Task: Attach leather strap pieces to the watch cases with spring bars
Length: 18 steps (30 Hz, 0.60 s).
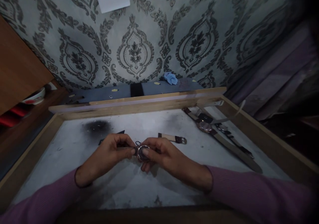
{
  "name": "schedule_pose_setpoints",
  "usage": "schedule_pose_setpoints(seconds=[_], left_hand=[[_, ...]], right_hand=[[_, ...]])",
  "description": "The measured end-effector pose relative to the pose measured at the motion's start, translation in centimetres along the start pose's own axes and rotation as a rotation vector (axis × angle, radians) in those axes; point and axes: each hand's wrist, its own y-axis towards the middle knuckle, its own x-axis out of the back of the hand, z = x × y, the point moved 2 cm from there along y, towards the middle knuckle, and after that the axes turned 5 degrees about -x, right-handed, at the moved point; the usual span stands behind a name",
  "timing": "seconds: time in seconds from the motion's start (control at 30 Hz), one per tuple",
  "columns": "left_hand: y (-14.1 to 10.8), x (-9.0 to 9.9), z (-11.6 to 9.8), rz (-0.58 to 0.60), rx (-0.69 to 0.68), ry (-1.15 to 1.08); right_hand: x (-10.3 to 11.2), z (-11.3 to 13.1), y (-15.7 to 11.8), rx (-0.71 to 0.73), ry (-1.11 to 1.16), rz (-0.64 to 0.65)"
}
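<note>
A round watch case with a shiny rim is held between my hands above the white tray floor. My right hand grips it, thumb across its face. At the left side of the case, my left hand pinches a strap between thumb and fingers, right where it meets the case. A small dark ring-shaped piece shows just behind the case. Behind my right hand lies a short strap piece with a buckle. A dark flat item is partly hidden behind my left hand.
Wooden edges surround the white work surface. Watches with long straps lie at the right, beside a dark square item. Beyond the back edge, a blue crumpled cloth rests near the patterned wall. A shelf holds a bowl at left.
</note>
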Motion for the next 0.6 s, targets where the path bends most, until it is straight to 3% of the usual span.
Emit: schedule_pose_setpoints(seconds=[0.6], left_hand=[[0.49,-0.54,-0.02,-0.031,0.145,0.03]], right_hand=[[-0.41,-0.05,0.0,0.027,-0.07,-0.072]])
